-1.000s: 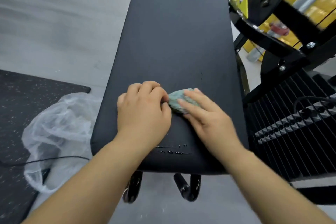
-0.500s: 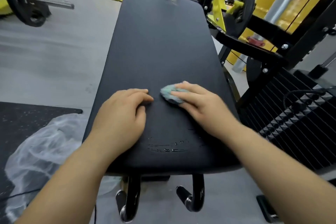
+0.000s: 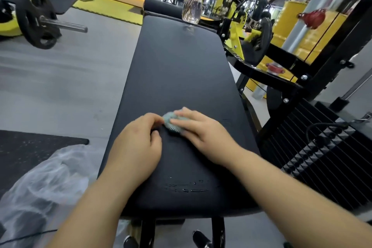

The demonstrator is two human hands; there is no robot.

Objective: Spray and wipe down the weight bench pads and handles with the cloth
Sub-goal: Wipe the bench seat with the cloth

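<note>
A long black bench pad runs away from me. On its near half lies a small bunched teal cloth. My right hand lies over the cloth with straight fingers pressing it to the pad. My left hand rests on the pad just left of the cloth, its fingertips curled and touching the cloth's edge. Wet streaks shine on the pad near its front edge. A clear bottle with a red cap stands upright at the pad's far end.
A black machine frame and weight stack crowd the bench's right side. A clear plastic bag lies on the floor at the lower left beside a black mat. A barbell with plates sits far left. Grey floor lies left of the bench.
My view has tilted up, showing the bench's far end and the bottle. The left hand has come back to the cloth's edge; the right hand stays over the cloth.
</note>
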